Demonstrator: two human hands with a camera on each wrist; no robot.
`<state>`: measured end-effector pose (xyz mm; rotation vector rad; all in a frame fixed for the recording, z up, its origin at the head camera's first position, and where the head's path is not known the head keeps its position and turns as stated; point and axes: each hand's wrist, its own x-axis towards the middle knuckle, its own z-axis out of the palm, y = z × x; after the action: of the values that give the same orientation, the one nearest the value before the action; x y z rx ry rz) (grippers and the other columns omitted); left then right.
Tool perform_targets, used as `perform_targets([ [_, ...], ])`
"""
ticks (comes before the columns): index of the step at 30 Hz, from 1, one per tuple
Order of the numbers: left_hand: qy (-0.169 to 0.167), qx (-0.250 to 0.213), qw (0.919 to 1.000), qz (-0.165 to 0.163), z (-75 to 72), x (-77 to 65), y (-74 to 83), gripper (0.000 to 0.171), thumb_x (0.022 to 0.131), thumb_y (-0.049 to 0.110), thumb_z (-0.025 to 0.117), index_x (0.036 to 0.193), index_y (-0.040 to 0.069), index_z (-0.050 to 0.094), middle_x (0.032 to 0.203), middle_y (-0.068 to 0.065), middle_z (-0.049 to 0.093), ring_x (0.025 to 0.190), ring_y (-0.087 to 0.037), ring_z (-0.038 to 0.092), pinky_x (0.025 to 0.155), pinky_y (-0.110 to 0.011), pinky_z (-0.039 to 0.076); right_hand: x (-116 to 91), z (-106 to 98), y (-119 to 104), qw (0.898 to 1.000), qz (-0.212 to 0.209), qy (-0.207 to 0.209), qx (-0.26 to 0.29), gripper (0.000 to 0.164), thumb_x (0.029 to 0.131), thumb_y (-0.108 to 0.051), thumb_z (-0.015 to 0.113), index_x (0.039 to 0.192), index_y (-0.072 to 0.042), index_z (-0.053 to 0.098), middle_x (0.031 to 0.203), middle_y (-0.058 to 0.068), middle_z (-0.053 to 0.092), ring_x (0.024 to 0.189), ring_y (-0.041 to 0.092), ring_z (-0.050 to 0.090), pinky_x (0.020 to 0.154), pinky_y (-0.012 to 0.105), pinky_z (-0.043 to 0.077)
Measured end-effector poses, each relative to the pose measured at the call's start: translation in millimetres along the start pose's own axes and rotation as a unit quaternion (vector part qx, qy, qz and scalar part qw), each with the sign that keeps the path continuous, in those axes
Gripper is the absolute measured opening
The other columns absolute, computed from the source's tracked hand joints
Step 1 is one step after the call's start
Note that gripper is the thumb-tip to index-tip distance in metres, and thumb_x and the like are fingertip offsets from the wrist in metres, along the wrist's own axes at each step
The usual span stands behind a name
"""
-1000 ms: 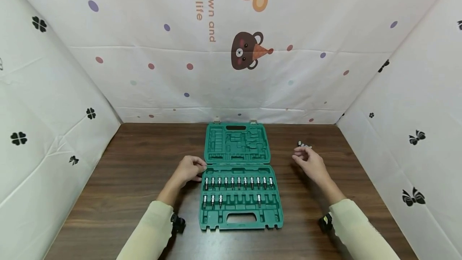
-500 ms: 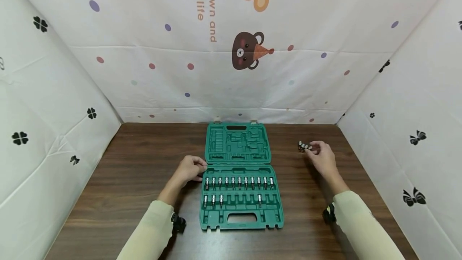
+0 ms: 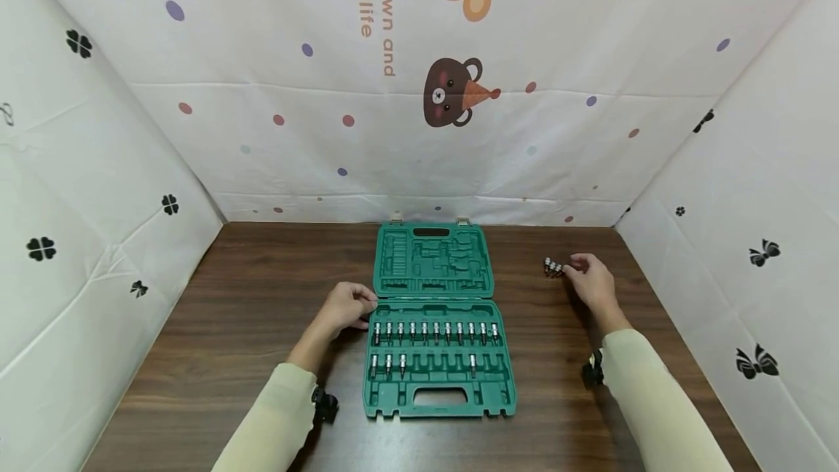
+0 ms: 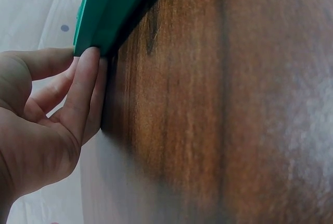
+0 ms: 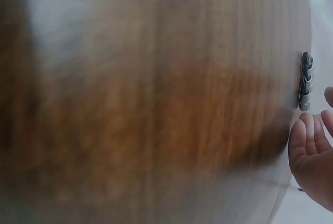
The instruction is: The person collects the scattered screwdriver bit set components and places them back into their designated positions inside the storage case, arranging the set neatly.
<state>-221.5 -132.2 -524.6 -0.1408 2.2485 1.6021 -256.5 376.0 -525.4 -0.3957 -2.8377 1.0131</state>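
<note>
Right hand — fingers loosely parted, nothing held — just beside the socket bits on the table!
Left hand pinches the green case's edge, a sound anchor; best lift one bit lightly, sparing its neighbours.

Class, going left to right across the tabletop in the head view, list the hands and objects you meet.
Left hand → open green case → cluster of loose metal bits → right hand.

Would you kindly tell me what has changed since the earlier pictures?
The right hand has moved rightward, to the right side of the small metal bits, uncovering more of them. The left hand still pinches the edge of the green case, whose contents look unchanged.
</note>
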Motion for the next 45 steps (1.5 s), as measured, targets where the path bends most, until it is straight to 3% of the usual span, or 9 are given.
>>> perform_targets([
  [5,0.001,0.000,1.0000,0.000,0.4,-0.6,0.6,0.011,0.101,0.004,0.065,0.107,0.000,0.073,0.105,-0.015,0.066,0.090,-0.024,0.067,0.065,-0.037,0.065,3,0,-3,1.000,0.008,-0.009,-0.008,0.039,0.104,-0.022,0.060,0.133,0.005,0.058,0.131,0.028,0.064,0.119,0.045,0.058,0.103,0.059,0.046],
  [22,0.000,0.005,1.0000,0.004,0.1,0.6,1.9,0.011,0.101,0.003,0.064,0.105,0.000,0.074,0.113,-0.016,0.067,0.093,-0.025,0.067,0.066,-0.037,0.065,10,7,-6,0.999,0.021,-0.007,-0.042,0.031,0.104,-0.016,0.053,0.124,0.007,0.061,0.115,0.026,0.064,0.109,0.043,0.057,0.100,0.058,0.046],
  [30,0.000,0.008,1.0000,0.003,0.0,0.6,2.9,0.012,0.101,0.003,0.063,0.105,0.001,0.074,0.114,-0.017,0.067,0.095,-0.025,0.067,0.067,-0.037,0.065,11,8,-9,0.998,0.033,-0.010,-0.047,0.032,0.102,-0.016,0.055,0.121,0.009,0.061,0.117,0.028,0.065,0.113,0.046,0.057,0.103,0.059,0.045],
  [35,0.002,0.007,1.0000,0.001,0.1,0.4,3.0,0.011,0.101,0.003,0.063,0.104,0.000,0.074,0.114,-0.017,0.067,0.094,-0.025,0.068,0.067,-0.037,0.065,9,5,-11,0.998,0.037,-0.015,-0.048,0.031,0.101,-0.016,0.057,0.119,0.008,0.062,0.117,0.029,0.064,0.111,0.046,0.057,0.098,0.058,0.048],
  [40,0.007,0.007,0.9999,0.002,0.5,-1.1,2.5,0.011,0.101,0.003,0.063,0.104,0.000,0.073,0.112,-0.017,0.067,0.093,-0.025,0.068,0.066,-0.037,0.065,8,1,-12,0.996,0.037,-0.034,-0.071,0.028,0.101,-0.016,0.060,0.116,0.007,0.062,0.113,0.027,0.066,0.107,0.044,0.059,0.092,0.056,0.051],
  [45,0.009,0.005,0.9999,0.000,1.3,-2.3,1.6,0.011,0.101,0.004,0.065,0.105,0.000,0.074,0.113,-0.017,0.067,0.090,-0.025,0.068,0.065,-0.037,0.065,7,-2,-13,0.994,0.022,-0.046,-0.093,0.026,0.098,-0.016,0.064,0.110,0.007,0.063,0.113,0.029,0.066,0.111,0.050,0.057,0.096,0.059,0.050],
])
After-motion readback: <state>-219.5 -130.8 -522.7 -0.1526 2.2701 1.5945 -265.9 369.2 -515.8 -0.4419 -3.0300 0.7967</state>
